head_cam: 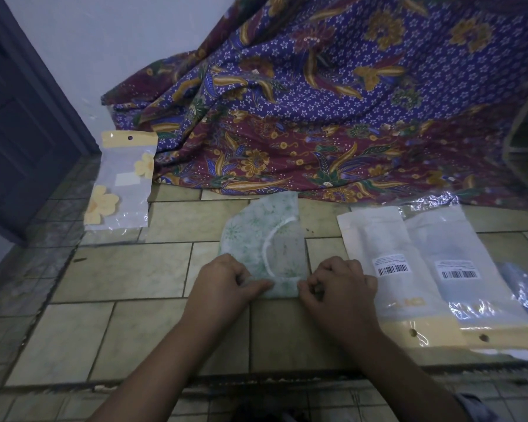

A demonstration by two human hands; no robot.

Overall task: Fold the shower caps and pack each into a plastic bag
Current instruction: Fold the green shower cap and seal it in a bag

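Left hand (223, 280), right hand (340, 284) — cap (253, 239) edge

one view only: head cam, wide-angle, pitched forward and down at the tiled floor (128, 269). left hand (226, 280) and right hand (340, 284) sit close, low centre; patterned cloth (348, 102) at far edge.

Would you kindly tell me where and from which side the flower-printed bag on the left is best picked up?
I would pinch the flower-printed bag by its yellow header strip at the far end, probably its firmest part, as the clear body lies flat and looks slippery. Come from above and the left: the batik cloth crowds its right edge.
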